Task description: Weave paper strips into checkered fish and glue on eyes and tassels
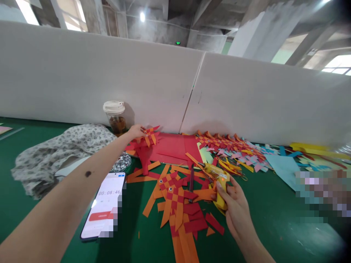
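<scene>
Head view: left hand (138, 131) meets a woven paper fish (150, 136) near the far edge of the green surface (274, 204), pinched or loosed, can't tell; right hand (234, 199) grips the yellow glue gun (219, 176). Likely a set-down; next calls for clean release.

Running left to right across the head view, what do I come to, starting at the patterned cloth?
Patterned cloth → white-lidded cup → left hand → red sheet → yellow glue gun in the right hand → light blue sheet.
</scene>
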`<state>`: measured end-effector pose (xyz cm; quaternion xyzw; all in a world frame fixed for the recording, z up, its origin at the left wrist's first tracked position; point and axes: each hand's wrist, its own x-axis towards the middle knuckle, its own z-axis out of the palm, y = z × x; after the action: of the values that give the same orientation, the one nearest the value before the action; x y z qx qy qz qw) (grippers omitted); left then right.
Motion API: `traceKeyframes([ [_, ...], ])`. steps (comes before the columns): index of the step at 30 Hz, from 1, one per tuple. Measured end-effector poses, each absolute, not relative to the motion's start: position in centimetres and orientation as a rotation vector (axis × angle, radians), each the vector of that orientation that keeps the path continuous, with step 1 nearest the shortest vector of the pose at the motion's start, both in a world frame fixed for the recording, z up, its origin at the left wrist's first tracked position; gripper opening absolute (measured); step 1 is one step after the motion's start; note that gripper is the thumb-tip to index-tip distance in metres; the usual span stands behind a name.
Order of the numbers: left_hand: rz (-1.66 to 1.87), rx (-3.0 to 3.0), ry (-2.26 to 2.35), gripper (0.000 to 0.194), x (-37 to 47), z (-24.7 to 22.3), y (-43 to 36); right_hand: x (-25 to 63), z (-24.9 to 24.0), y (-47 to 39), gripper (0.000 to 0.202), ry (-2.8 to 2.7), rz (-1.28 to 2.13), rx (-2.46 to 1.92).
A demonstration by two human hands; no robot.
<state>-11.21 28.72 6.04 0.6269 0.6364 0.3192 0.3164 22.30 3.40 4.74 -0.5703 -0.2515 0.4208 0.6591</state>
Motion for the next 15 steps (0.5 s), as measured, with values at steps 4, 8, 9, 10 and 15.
traceKeyframes([
  [4,1.018,1.644,1.666,0.031,-11.1,9.0,28.0,22.4,4.6,3.4,0.088,-0.563,0.950,-1.275],
  [8,1.235,1.596,1.561,0.031,-10.7,11.4,27.0,22.5,4.4,3.4,0.086,-0.590,0.963,-1.234],
  [9,1.264,1.581,1.533,0.032,-10.8,11.7,26.7,22.5,4.3,3.4,0.085,-0.601,0.967,-1.222],
  [10,1.276,1.567,1.516,0.033,-10.9,12.0,26.4,22.6,4.2,3.4,0.085,-0.611,0.972,-1.214],
  [15,1.225,1.513,1.564,0.033,-11.5,12.5,25.7,22.7,3.8,3.4,0.084,-0.643,0.979,-1.194],
])
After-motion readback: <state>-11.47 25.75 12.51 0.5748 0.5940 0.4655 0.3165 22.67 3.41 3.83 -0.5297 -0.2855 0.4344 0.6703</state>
